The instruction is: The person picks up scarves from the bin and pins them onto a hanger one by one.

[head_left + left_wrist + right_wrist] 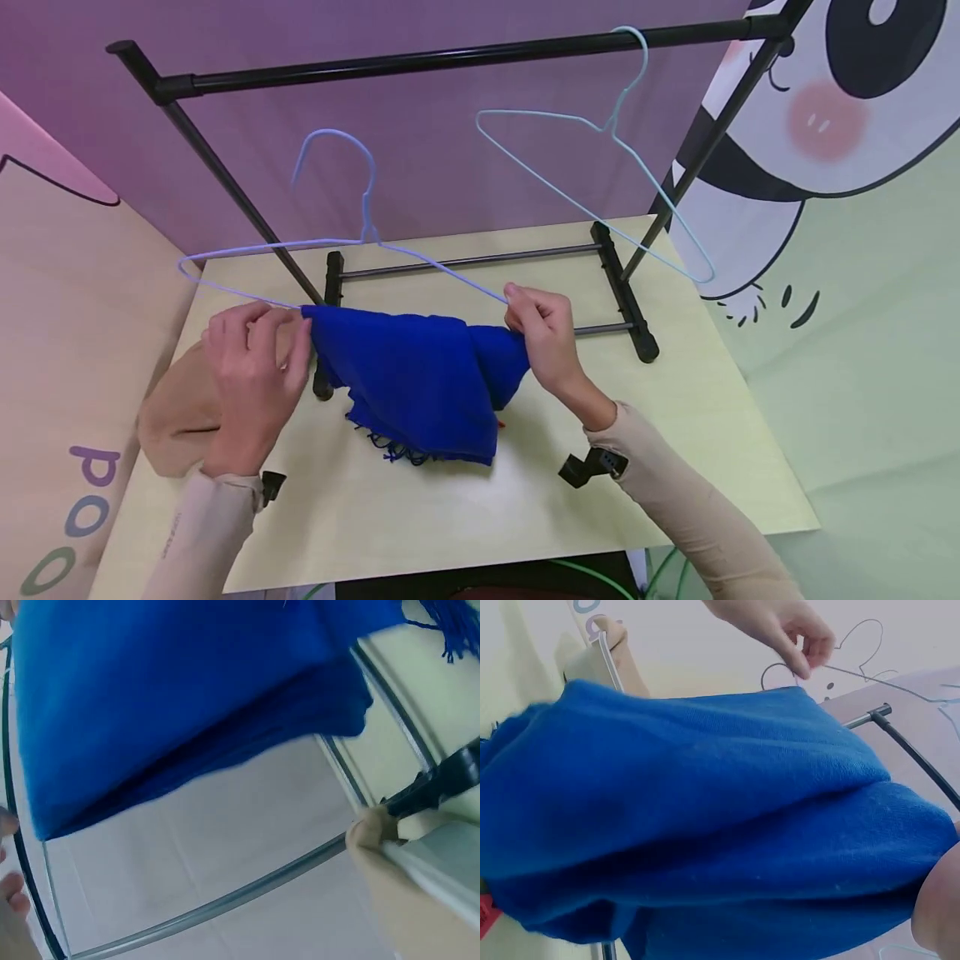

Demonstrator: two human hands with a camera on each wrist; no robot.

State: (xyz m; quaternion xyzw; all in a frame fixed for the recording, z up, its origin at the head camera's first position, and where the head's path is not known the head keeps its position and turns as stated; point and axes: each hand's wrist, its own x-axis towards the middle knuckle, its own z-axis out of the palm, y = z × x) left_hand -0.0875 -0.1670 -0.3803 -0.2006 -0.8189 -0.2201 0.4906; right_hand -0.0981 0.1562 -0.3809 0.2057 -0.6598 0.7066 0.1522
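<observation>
Reaching forward, the hands (253, 379) (546, 337) hold the lilac hanger (368, 236), right gripping blue cloth (416, 367) too, left seemingly pinching.

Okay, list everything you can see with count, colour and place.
Table: one, cream, centre
Rack: one, black, on the table
Pale hanger: one, light teal, hooked on the rack
Blue hanger: one, lavender, left of centre
Fringed cloth: one, blue, on the blue hanger
Tan item: one, tan, table's left side
Red object: one, red, beside the fringed cloth
Walls: three, purple, pinkish, pale green, around the table
Cables: several, green, below the table's front edge
Wrist cameras: two, black, one per wrist
Sleeves: two, beige, on the forearms
Left hand: one, bare, blue hanger's left end
Right hand: one, bare, blue hanger's right end
</observation>
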